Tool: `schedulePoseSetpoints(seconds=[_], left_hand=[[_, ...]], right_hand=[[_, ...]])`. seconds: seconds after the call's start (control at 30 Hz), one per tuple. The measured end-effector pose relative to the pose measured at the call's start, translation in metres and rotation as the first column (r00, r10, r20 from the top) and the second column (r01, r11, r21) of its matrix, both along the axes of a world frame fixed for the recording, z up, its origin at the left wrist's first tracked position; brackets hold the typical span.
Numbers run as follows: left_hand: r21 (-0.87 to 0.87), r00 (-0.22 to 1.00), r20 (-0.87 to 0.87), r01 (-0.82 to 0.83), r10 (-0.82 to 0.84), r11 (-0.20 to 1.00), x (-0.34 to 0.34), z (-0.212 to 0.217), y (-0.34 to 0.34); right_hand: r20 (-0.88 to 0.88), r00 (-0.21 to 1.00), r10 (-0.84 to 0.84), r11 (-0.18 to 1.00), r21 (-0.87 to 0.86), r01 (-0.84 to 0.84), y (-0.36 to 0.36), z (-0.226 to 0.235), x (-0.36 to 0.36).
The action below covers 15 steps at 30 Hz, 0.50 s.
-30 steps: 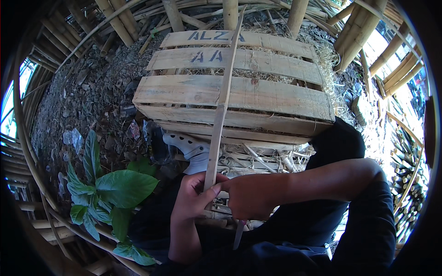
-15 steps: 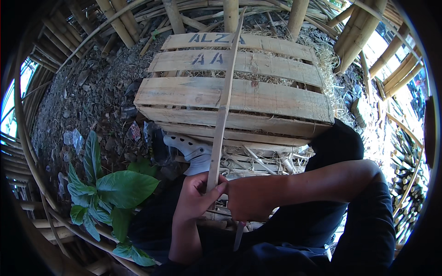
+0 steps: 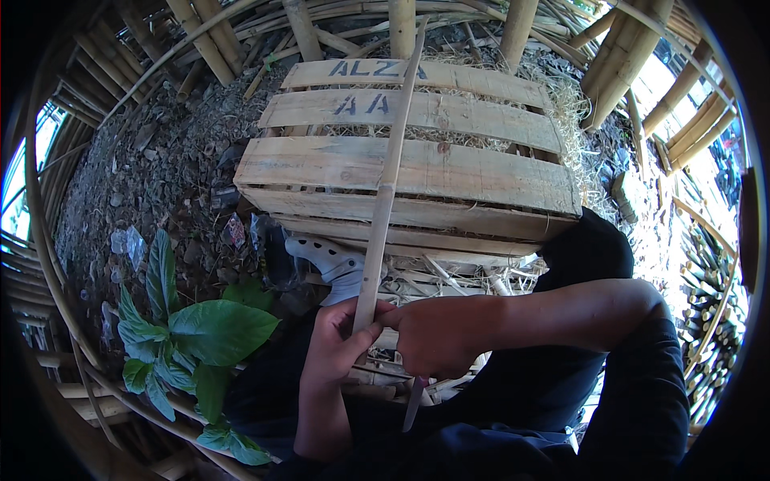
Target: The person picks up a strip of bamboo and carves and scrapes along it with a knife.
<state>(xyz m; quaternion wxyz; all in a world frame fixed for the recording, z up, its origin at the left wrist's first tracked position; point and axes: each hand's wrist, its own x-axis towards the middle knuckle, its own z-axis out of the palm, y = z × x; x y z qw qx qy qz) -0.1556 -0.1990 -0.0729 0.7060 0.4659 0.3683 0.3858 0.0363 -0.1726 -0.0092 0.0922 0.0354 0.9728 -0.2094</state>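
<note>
A long, pale bamboo strip point(image 3: 385, 196) runs from my lap up across the slatted wooden crate point(image 3: 353, 164). Its lower end is gripped by my left hand point(image 3: 335, 341), thumb lying along the strip. Right beside it, my right hand point(image 3: 437, 337) is closed around a knife, its fingers meeting the strip near my left thumb. The knife blade point(image 3: 414, 405) sticks out below my right fist, pointing down toward my lap; the fist hides its handle. A grey shoe with holes point(image 3: 329, 258) shows between the crate and my hands.
Straw pokes out around the crate, and cut bamboo bits point(image 3: 449, 276) lie in front of it. A leafy green plant point(image 3: 220, 330) grows at left. Bamboo posts point(image 3: 403, 28) stand behind the crate. Many cut bamboo pieces point(image 3: 710, 321) are piled at right.
The bamboo strip has turned slightly in my left hand, and its far tip is a little lower. My right hand has shifted slightly upward, with the knife blade tilting a bit.
</note>
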Motion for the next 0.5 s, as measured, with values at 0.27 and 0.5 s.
schedulePoseSetpoints(seconds=[0.27, 0.5], left_hand=[[0.016, 0.994, -0.108, 0.032, -0.03, 0.999, 0.0, 0.004, 0.0], [-0.022, 0.994, -0.102, 0.03, -0.032, 0.999, 0.006, 0.012, 0.001]], right_hand=[[0.011, 1.0, 0.001, 1.0, -0.019, -0.001, -0.001, -0.003, 0.001], [0.071, 0.996, -0.057, 0.998, -0.016, 0.058, -0.006, -0.009, 0.001]])
